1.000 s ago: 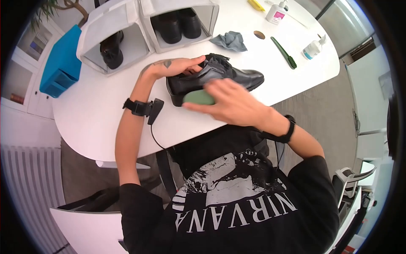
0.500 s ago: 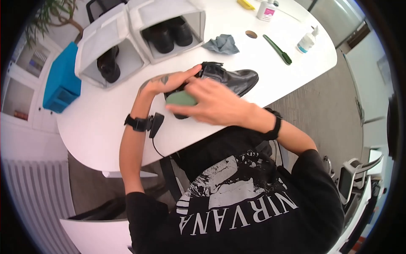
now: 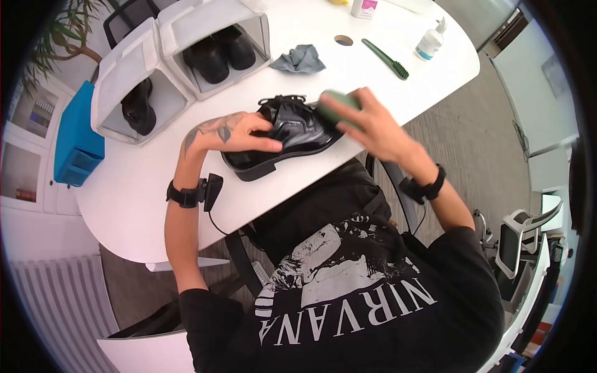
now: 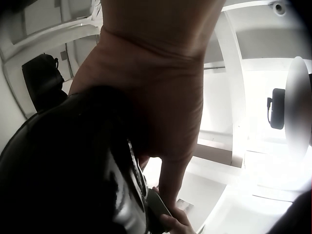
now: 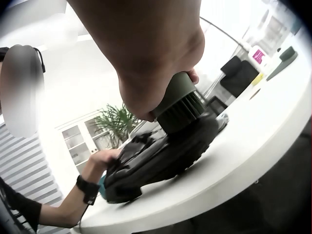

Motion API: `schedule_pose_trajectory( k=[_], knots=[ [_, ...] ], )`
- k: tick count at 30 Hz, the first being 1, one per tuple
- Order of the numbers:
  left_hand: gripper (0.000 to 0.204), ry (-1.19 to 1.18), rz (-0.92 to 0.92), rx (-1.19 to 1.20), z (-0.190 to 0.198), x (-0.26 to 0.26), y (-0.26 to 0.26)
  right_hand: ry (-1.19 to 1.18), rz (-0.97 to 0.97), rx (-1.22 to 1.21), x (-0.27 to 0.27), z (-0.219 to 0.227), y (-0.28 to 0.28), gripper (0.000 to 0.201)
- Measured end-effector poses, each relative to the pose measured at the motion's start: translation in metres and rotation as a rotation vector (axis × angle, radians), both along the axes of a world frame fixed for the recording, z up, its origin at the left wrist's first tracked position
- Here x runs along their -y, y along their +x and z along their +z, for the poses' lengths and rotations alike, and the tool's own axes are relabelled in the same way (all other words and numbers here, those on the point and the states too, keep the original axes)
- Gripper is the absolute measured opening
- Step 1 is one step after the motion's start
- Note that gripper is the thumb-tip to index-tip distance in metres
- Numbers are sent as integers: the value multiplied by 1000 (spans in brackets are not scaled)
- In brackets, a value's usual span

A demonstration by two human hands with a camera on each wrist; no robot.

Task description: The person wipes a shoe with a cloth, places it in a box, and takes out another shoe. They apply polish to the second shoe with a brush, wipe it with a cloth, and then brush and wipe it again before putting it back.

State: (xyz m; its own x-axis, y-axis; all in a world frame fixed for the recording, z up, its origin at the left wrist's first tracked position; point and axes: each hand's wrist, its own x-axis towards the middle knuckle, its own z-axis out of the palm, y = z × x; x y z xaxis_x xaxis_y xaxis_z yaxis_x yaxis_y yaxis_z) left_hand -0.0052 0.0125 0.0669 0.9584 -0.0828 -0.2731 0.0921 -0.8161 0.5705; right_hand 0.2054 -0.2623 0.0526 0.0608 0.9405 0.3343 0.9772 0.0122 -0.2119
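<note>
Shoe (image 3: pixel 280 133), black and glossy, lies near the front edge of the white table (image 3: pixel 137 199), its heel toward seven o'clock and its toe toward two o'clock in the head view. The left hand (image 3: pixel 233 133) presses on the heel end, fingers curled over the upper. The right hand (image 3: pixel 367 121) grips a green brush (image 3: pixel 336 105) at the toe. The shoe sits close to the table edge, so I reckon a hard stroke could push it off if the left hand's hold slackens.

From the left wrist, the palm (image 4: pixel 156 97) bears on the dark leather (image 4: pixel 63 165); I cannot tell how the fingers lie here.

From the right wrist, fingers wrap the brush (image 5: pixel 178 105), bristles down on the toe (image 5: pixel 195 134). A tilted brush might scrape its hard rim across the leather.
</note>
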Motion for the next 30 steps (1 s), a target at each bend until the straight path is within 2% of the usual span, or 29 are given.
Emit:
schedule_pose_trajectory(
  k=[1,3,4,7,8,11,13,14,17,18,21,22,24,26,28,30],
  knots=[
    [68,20,-17,33,-1,2,-1,29,71,11,-3,-1,-17,69],
    [68,-8,-35,127,-16,3,-5,12,57,102,-3,-7,-32,70],
    [66,14,-13,128,-20,3,-5,0,39,62,-4,-7,-23,72],
    [63,23,-37,145,-19,3,-4,-25,-232,-34,-15,1,3,63],
    [60,33,-39,147,-21,5,-4,-10,-269,-30,-23,-1,11,60],
    [52,72,-15,119,-20,7,-4,-32,-269,34,-21,-1,-1,61],
    [47,87,33,32,-12,11,-1,-121,-239,35,1,10,-30,64],
    [45,38,39,61,-14,10,-2,-138,-245,45,13,12,-43,65],
    [47,148,66,35,-13,18,-1,-142,-293,37,14,8,-47,63],
    [54,113,52,216,-30,18,-1,-136,-316,27,11,5,-45,62],
    [71,195,40,36,-18,31,12,-3,-330,111,-30,-6,-24,58],
    [83,233,77,39,-21,33,13,8,-325,97,-44,-9,-20,58],
    [82,92,201,56,-20,39,13,23,-312,69,-61,-13,-15,56],
    [83,-87,282,102,-38,30,20,42,-286,68,-53,-10,-15,56],
    [83,-58,263,53,-31,29,19,67,-248,82,-31,-6,-18,54],
    [84,-37,245,49,-22,32,17,3,-308,-94,-6,-4,-9,48]
  ],
)
